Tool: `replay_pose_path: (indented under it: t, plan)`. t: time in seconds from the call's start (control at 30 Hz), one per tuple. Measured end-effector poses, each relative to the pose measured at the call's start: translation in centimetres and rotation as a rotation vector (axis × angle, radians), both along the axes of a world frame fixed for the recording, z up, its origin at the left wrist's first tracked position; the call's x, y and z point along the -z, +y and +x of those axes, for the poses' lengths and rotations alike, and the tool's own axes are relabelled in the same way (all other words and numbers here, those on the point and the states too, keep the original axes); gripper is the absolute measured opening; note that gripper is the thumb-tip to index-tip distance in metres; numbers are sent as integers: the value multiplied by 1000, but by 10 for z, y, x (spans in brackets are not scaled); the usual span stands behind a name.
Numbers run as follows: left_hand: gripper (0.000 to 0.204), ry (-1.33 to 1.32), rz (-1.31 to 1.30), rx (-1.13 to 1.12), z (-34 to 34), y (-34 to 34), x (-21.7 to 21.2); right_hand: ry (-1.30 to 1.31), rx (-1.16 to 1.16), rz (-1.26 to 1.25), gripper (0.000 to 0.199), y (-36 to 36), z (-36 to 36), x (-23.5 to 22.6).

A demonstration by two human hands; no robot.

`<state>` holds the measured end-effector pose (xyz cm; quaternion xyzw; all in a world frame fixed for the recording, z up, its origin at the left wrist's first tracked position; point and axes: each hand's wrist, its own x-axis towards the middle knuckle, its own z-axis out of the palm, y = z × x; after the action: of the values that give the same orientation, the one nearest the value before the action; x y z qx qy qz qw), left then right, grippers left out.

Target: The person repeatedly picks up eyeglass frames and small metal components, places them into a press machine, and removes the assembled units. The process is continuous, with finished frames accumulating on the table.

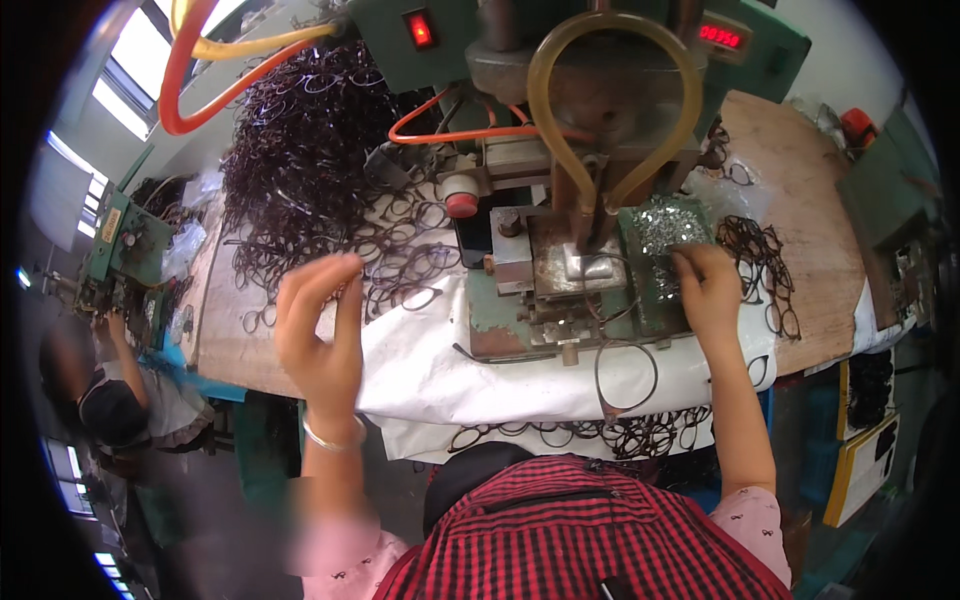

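**Right hand (710,285) nearer the eyeglass frame (602,322)**

Hands well apart. Left hand (320,325) over worktop's (232,335) left side, loosely curled; right hand beside metal chips (662,225), fingers bent; cannot tell whether either grips. Eyeglass frame lies between them at the press (548,265), long axis near–far.

So over on the left there's a co-worker (170,408) in a light top, parked at another green machine (128,245), with a crinkly clear plastic bag (184,248) next to it. Bright windows (135,70) run along the wall on that side. Far right, a second green cabinet-looking unit (888,190), plus something red (857,127) behind it, too blurry to call. Lower down from that sit a couple of yellow-edged bins (835,480) with dark stuff inside, can't make out what.
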<state>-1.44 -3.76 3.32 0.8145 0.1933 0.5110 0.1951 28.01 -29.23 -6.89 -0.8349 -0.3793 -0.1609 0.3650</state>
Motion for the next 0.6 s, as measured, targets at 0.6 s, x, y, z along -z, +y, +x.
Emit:
replay_pose_path:
  t: [0.6]
  plan:
    - [17,-201,-730,159,22,96,80,696,-248,273,11,0,-47,-68]
